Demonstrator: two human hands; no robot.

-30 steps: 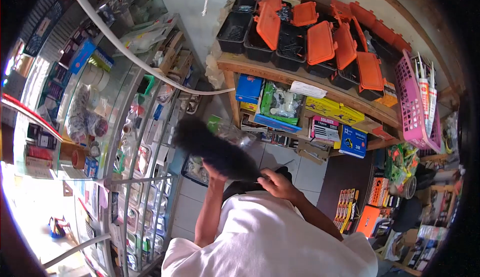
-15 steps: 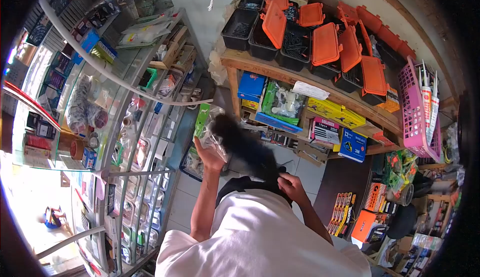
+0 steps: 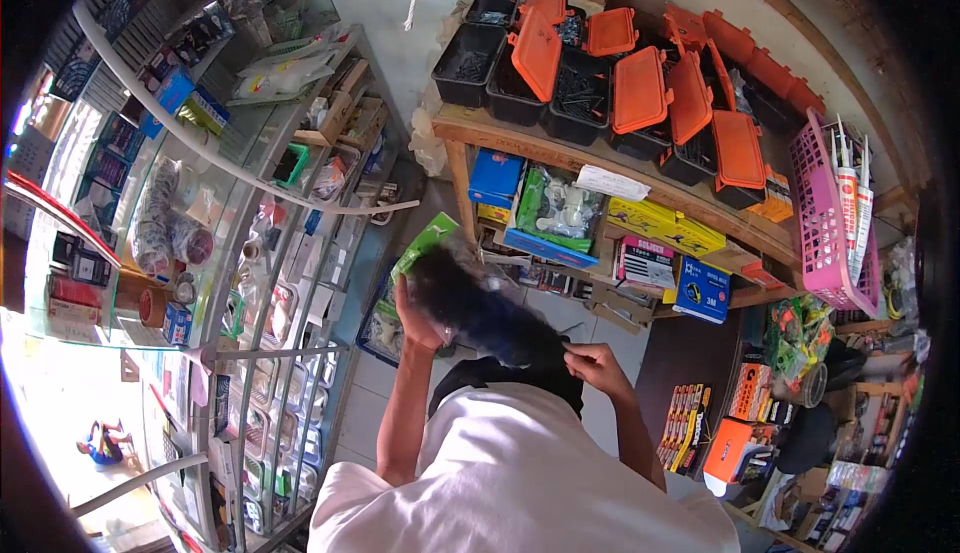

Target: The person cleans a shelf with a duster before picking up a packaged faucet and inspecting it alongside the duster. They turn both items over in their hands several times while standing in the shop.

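Observation:
My left hand (image 3: 419, 325) is wrapped round a clear plastic packet with a green header (image 3: 430, 238), held upright and tilted. A dark, fluffy duster (image 3: 490, 315), blurred by motion, lies across the front of the packet and hides part of it. Its thin handle end is pinched in my right hand (image 3: 594, 364), at the right in front of the white shirt.
A glass display case (image 3: 215, 348) with shelved goods stands at the left. At the upper right, a wooden shelf (image 3: 520, 141) bears black bins with orange lids (image 3: 640, 88) and a pink basket (image 3: 825, 223). A white hose (image 3: 215, 143) arcs over the case.
The packet's green header has tilted to the right and moved slightly. The duster has shifted down and left across the packet. My right hand has moved a little to the right.

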